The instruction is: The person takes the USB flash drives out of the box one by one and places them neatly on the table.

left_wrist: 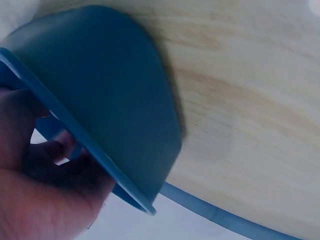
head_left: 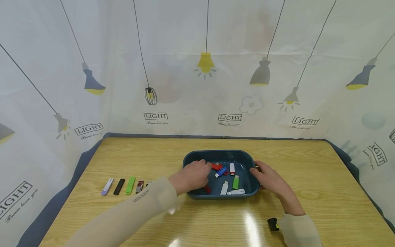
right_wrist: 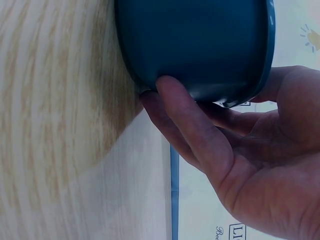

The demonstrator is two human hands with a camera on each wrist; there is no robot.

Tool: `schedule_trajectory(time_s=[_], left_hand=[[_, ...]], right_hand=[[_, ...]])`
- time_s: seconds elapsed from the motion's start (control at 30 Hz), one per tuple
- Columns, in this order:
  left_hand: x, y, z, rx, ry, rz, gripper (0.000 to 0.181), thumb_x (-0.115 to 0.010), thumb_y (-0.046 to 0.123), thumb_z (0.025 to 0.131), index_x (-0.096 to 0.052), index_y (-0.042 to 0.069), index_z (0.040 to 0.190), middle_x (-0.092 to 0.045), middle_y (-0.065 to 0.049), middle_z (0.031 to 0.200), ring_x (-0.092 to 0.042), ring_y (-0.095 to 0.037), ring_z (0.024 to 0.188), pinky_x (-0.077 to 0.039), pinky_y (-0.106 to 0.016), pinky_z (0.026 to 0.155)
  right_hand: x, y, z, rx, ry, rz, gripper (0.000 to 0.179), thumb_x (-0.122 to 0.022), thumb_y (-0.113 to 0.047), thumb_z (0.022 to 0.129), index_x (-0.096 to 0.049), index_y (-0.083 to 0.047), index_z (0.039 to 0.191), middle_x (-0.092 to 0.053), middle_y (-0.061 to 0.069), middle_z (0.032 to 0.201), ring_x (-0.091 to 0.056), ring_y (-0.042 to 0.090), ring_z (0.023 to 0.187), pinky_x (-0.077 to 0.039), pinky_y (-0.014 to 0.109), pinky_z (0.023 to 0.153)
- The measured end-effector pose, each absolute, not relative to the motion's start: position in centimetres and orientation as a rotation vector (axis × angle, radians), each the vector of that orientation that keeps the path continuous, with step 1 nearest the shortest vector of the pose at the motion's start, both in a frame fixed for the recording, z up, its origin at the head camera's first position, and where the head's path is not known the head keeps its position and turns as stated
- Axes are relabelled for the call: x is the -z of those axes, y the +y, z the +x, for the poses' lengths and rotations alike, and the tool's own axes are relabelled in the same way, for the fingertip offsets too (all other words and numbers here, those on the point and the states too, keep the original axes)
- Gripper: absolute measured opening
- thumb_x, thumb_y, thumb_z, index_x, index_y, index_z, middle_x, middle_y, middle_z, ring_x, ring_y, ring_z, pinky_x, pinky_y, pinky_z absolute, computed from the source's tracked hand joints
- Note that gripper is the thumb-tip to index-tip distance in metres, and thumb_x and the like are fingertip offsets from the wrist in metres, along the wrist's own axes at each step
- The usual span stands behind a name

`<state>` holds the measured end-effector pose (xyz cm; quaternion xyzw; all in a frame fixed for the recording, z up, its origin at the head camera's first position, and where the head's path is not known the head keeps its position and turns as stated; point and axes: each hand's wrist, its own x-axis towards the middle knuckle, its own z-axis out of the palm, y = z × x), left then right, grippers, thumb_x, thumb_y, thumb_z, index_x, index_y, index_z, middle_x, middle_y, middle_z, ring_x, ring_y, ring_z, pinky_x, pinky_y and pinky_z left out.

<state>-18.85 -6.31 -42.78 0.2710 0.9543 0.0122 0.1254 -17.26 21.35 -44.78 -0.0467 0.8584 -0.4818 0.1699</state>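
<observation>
A dark blue plastic basin (head_left: 222, 197) holds several USB sticks, among them a blue one (head_left: 220, 172), a green one (head_left: 236, 182) and a red one (head_left: 216, 166). My left hand (head_left: 192, 175) reaches over the basin's left rim, fingers bent down inside beside the red stick. In the left wrist view its fingertips are partly hidden behind the basin wall, and I cannot tell whether they pinch a stick. On the basin's right end, my right hand (head_left: 269, 176) grips the rim, thumb on top; the right wrist view shows fingers against the outer wall.
Left of the basin, USB sticks lie in a row on the wooden table (head_left: 148, 216): lilac-white (head_left: 107, 187), black (head_left: 119, 187), green (head_left: 130, 185) and red-silver (head_left: 140, 186), with another partly behind the left sleeve. A small black object (head_left: 273, 224) is by the right sleeve. A lamp-printed curtain (head_left: 185, 96) surrounds the table.
</observation>
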Motion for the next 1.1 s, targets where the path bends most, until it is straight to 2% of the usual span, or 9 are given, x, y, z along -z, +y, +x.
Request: schedule_trajectory(time_s=[0.07,0.13,0.2,0.27,0.47,0.7,0.9,1.1], left_hand=[[42.7,-6.3,-18.4,-0.062,2.799,0.715,0.027,-0.069,0.033,0.101,-0.072,0.007,0.109,-0.067,-0.005,0.091,-0.059,-0.017,0.075,-0.056,-0.030,0.069],[42.6,-6.2,-18.0,-0.061,2.788,0.661,0.033,-0.066,0.042,0.102,-0.071,0.011,0.090,-0.063,-0.002,0.079,-0.056,-0.017,0.068,-0.051,-0.029,0.060],[42.7,-6.1,-17.7,-0.046,2.770,0.619,0.044,-0.062,0.048,0.103,-0.065,0.015,0.075,-0.059,0.000,0.073,-0.055,-0.017,0.065,-0.048,-0.029,0.058],[42.8,-5.9,-17.5,0.000,2.762,0.597,0.051,-0.059,0.054,0.102,-0.063,0.016,0.069,-0.058,0.000,0.072,-0.055,-0.017,0.067,-0.050,-0.029,0.060],[43.1,-5.8,-17.3,0.041,2.768,0.566,0.052,-0.064,0.059,0.098,-0.067,0.014,0.071,-0.059,-0.001,0.071,-0.057,-0.017,0.068,-0.052,-0.028,0.063],[43.4,-6.3,-17.5,-0.024,2.772,0.658,0.029,-0.077,0.038,0.094,-0.071,0.011,0.085,-0.063,-0.001,0.077,-0.055,-0.015,0.070,-0.053,-0.033,0.065],[43.6,-6.4,-17.6,-0.047,2.753,0.701,0.023,-0.079,0.030,0.094,-0.070,0.011,0.085,-0.057,0.001,0.072,-0.054,-0.015,0.068,-0.048,-0.030,0.062],[43.6,-6.5,-17.6,-0.069,2.756,0.774,0.019,-0.080,0.022,0.092,-0.068,0.011,0.082,-0.059,0.001,0.074,-0.054,-0.015,0.069,-0.049,-0.032,0.065]], right_hand=[[44.8,21.3,-17.3,1.369,2.440,-0.134,0.053,-0.042,-0.018,0.111,-0.031,0.012,0.153,-0.052,0.037,0.136,-0.068,0.035,0.104,-0.063,0.043,0.072],[44.8,21.3,-17.3,1.368,2.439,-0.131,0.053,-0.042,-0.018,0.111,-0.031,0.012,0.153,-0.052,0.037,0.137,-0.068,0.035,0.103,-0.063,0.043,0.072],[44.8,21.3,-17.3,1.368,2.440,-0.129,0.053,-0.042,-0.017,0.111,-0.031,0.012,0.153,-0.051,0.037,0.137,-0.067,0.035,0.103,-0.063,0.044,0.072],[44.8,21.3,-17.3,1.365,2.442,-0.128,0.052,-0.042,-0.017,0.111,-0.031,0.012,0.153,-0.051,0.037,0.138,-0.067,0.035,0.104,-0.063,0.044,0.073],[44.8,21.3,-17.3,1.354,2.452,-0.132,0.052,-0.042,-0.017,0.111,-0.032,0.012,0.153,-0.051,0.037,0.137,-0.067,0.036,0.104,-0.063,0.044,0.073],[44.8,21.4,-17.3,1.354,2.448,-0.134,0.053,-0.042,-0.018,0.111,-0.031,0.012,0.153,-0.050,0.038,0.138,-0.066,0.037,0.106,-0.063,0.044,0.074],[44.8,21.3,-17.3,1.347,2.449,-0.114,0.053,-0.041,-0.017,0.111,-0.031,0.012,0.153,-0.049,0.038,0.140,-0.066,0.037,0.107,-0.063,0.045,0.074],[44.7,21.2,-17.3,1.345,2.454,-0.122,0.052,-0.042,-0.017,0.111,-0.032,0.013,0.153,-0.051,0.037,0.138,-0.066,0.036,0.106,-0.063,0.045,0.074]])
